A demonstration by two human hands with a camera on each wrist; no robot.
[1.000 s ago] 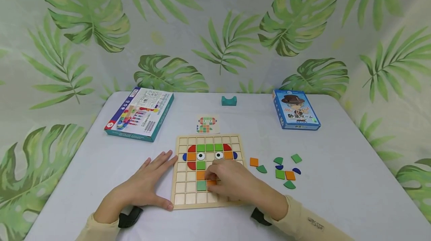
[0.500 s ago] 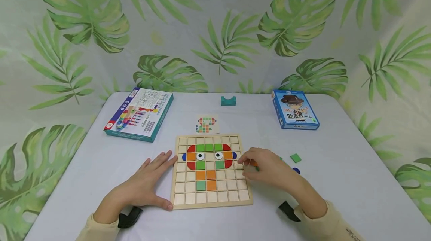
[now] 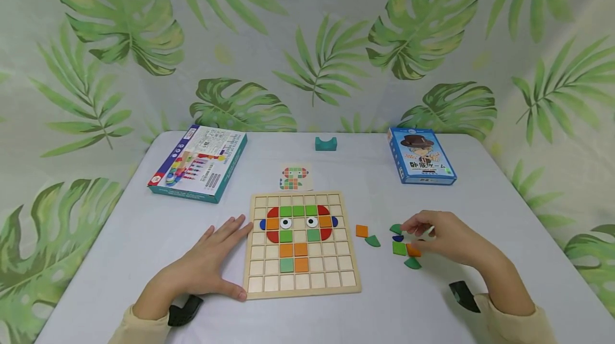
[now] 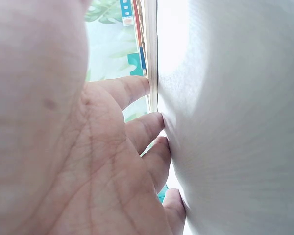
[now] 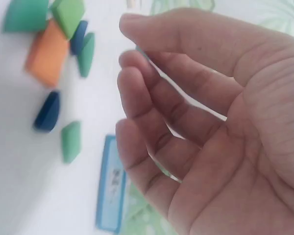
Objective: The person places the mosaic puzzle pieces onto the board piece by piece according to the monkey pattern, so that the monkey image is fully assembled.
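Note:
A wooden grid board (image 3: 331, 280) bears coloured tiles in a face-like pattern with two round eye pieces. My left hand (image 3: 206, 261) lies spread at its left side, fingertips and thumb touching the edge. To the right of the board, my right hand (image 3: 447, 234) hovers over a loose group of tiles, its fingers loosely bent. In the right wrist view nothing is between thumb and fingers. Beneath it are an orange square tile (image 5: 48, 53), a dark blue half-circle tile (image 5: 48, 111) and a green square tile (image 3: 399, 248). A green quarter-circle tile (image 3: 396, 228) lies by the fingertips.
Another orange square (image 3: 362, 231) and a green quarter circle (image 3: 372, 241) lie closer to the board. A pattern card (image 3: 296, 177) lies behind it. Further back are a game box (image 3: 199, 162) at left, a teal notched block (image 3: 325, 144), and a blue box (image 3: 423, 157) at right.
My right hand has moved off the board to the right, over the loose tiles. A green tile it covered now shows in the board below the right eye. The left hand has stayed put.

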